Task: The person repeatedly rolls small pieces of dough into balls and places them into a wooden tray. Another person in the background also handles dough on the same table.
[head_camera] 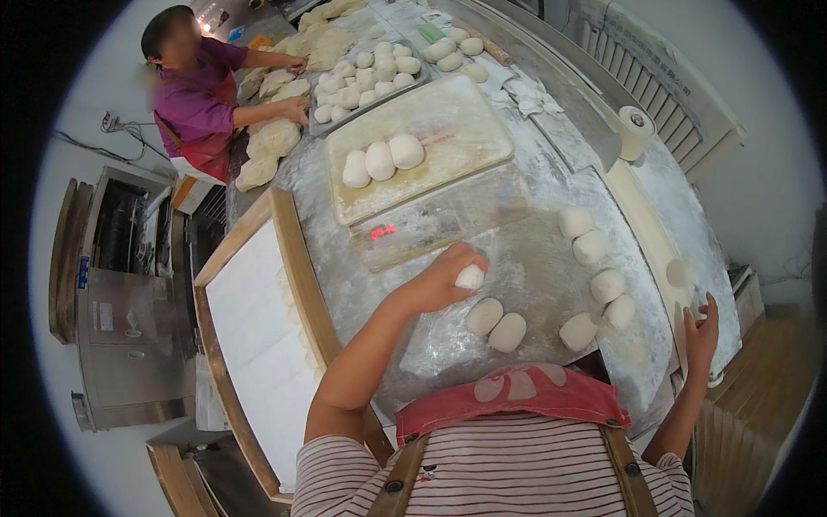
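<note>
My left hand point(446, 278) holds a white dough piece point(470, 277) over the floured metal worktop, just behind a pair of dough pieces point(495, 324). At the far right, my right hand point(701, 333) is empty with fingers apart, over a pale belt-like strip point(646, 239). A blurred round dough piece point(680, 273) lies on that strip, beyond my fingertips. Several more dough pieces point(607, 285) form a loose curve on the worktop between my hands. Three dough pieces point(380, 160) touch side by side on a floured tray point(446, 116) on the scale point(439, 223).
A wood-framed tray point(298, 258) lined with white stands at my left, small pieces along its inner edge. A co-worker in purple point(200, 97) has both hands near a metal tray point(413, 84) heaped with dough balls and large dough lumps point(274, 139). A rolling pin point(488, 46) lies farther back.
</note>
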The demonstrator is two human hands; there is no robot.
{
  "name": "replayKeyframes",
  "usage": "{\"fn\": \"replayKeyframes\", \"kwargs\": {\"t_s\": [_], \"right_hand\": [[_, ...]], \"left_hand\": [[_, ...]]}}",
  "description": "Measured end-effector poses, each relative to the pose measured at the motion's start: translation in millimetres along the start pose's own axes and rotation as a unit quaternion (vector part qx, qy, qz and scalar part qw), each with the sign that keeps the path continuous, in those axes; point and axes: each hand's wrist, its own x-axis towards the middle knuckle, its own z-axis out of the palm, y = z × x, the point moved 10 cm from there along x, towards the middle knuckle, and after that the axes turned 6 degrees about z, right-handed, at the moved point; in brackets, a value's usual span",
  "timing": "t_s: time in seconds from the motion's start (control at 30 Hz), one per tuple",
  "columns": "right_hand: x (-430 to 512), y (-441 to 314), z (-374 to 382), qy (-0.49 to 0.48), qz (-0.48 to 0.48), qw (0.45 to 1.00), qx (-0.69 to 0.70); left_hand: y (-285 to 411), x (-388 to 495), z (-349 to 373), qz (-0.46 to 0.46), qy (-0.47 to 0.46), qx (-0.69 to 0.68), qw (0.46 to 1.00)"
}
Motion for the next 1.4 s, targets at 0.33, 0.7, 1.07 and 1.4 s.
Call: {"fn": "replayKeyframes", "kwargs": {"t_s": [0.33,0.7,1.07,1.4], "right_hand": [[32,-31,23,0.033,-0.126,0.973,-0.192],[45,-142,64,-0.024,-0.177,0.978,-0.107],[67,-220,117,-0.136,-0.179,0.957,-0.183],[-155,-374,250,-0.403,-0.394,0.815,0.134]], "left_hand": [[44,-13,-36,0.038,-0.018,0.036,0.998],[8,30,-320,-0.044,0.284,0.376,0.881],[-42,35,-223,-0.168,0.133,0.359,0.908],[-77,15,-261,-0.11,0.31,0.131,0.935]]}}
